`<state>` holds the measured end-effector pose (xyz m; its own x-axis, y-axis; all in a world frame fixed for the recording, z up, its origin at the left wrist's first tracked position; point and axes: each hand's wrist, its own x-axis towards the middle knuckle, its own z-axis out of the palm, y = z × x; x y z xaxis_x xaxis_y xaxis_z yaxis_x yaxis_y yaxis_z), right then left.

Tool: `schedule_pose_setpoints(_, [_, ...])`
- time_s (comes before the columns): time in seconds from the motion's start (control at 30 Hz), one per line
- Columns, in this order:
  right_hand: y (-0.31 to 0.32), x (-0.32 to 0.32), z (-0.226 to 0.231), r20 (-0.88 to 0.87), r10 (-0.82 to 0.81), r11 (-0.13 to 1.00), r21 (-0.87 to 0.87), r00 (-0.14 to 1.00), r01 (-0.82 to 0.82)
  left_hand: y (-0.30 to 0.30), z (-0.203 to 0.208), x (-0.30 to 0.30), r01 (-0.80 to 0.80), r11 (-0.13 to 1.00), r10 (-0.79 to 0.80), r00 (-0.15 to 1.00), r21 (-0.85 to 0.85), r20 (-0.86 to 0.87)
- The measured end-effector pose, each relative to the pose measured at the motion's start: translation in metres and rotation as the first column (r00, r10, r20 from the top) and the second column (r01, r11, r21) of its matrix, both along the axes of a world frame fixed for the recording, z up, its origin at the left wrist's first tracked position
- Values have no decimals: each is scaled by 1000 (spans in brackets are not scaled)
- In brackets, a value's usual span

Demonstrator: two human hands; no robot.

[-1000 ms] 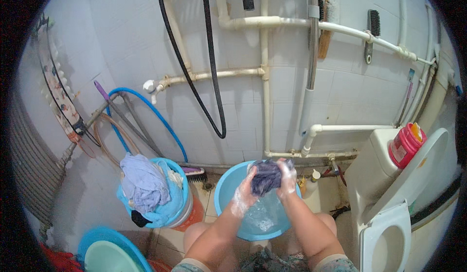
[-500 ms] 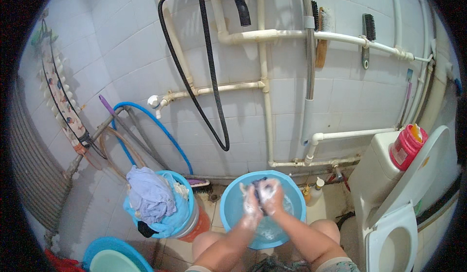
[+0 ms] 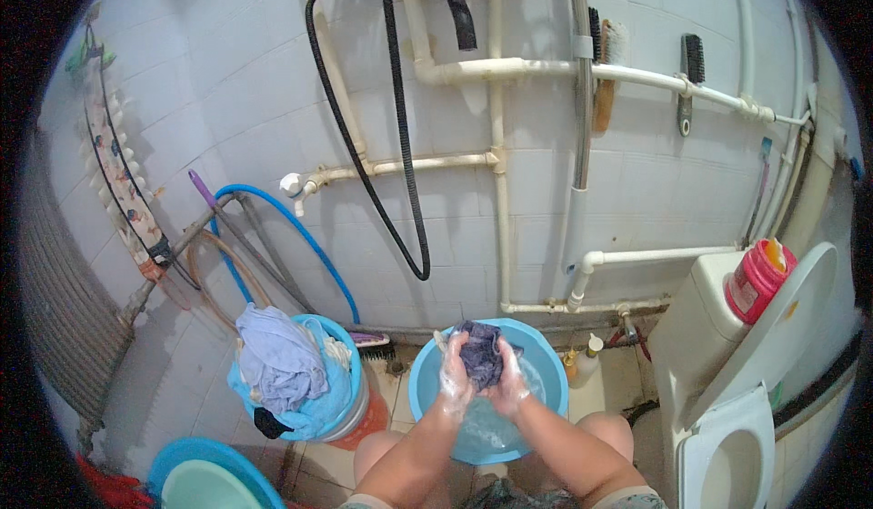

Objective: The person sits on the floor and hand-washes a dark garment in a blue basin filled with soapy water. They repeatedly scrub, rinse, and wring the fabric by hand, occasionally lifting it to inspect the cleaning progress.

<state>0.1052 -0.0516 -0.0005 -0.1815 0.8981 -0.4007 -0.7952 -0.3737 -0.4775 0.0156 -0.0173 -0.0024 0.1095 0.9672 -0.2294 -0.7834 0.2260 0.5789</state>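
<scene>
Over a light blue basin [image 3: 426, 391] of cloudy water, both my hands hold a wet, dark purple-grey cloth [image 3: 482, 356]. My left hand [image 3: 456, 368] grips its left side, with suds on the fingers and wrist. On the other side my right hand [image 3: 509, 378] curls round the cloth, soapy as well. The cloth is bunched up between the two palms, above the water. A small pale bit of fabric shows beside my left fingertips; whether it belongs to the same cloth I cannot tell.
Left of the basin, a bucket [image 3: 362, 395] is heaped with a lavender cloth [image 3: 277, 359] and other laundry. Nested basins [image 3: 168, 463] sit at lower left. Pump bottles [image 3: 589, 356] stand right of the basin, near a toilet [image 3: 696, 354]. A black hose [image 3: 400, 145] hangs ahead.
My hands have turned from rubbing the cloth together to cupping it from both sides, so more of the cloth shows. The view has shifted slightly.
</scene>
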Motion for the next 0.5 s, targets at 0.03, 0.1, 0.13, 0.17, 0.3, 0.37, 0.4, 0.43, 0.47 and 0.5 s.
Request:
schedule_pose_setpoints(0.03, [7,6,-4,39,-9,999,35,999,8,0,0,0,26,999,-23,997,41,-69])
schedule_pose_setpoints(0.1, [24,23,-16,154,-141,981,155,978,117,-1,1,1,84,990,-59,977,115,-205])
schedule_pose_setpoints(0.13, [30,30,-14,203,-224,961,211,953,180,-1,6,0,112,982,-68,961,151,-268])
schedule_pose_setpoints(0.17, [32,38,-12,312,-347,920,298,884,256,-2,15,-6,168,981,-138,958,101,-250])
schedule_pose_setpoints(0.3, [23,34,7,575,-743,631,772,341,75,-17,66,-23,272,962,-271,951,-17,-145])
schedule_pose_setpoints(0.37, [5,10,20,500,-847,477,865,183,-154,0,42,-26,125,987,-146,958,-98,-247])
schedule_pose_setpoints(0.4, [-6,-1,23,464,-873,421,873,151,-247,9,29,-27,127,990,-142,926,-64,-349])
schedule_pose_setpoints(0.43, [-14,-7,20,448,-881,367,851,155,-375,19,18,-28,136,990,-135,883,-28,-449])
schedule_pose_setpoints(0.47, [-18,-11,17,392,-912,318,861,120,-396,24,7,-29,149,989,-122,830,6,-544])
schedule_pose_setpoints(0.5, [-20,-16,12,335,-938,269,868,91,-418,17,-1,-23,184,982,-191,938,-49,-290])
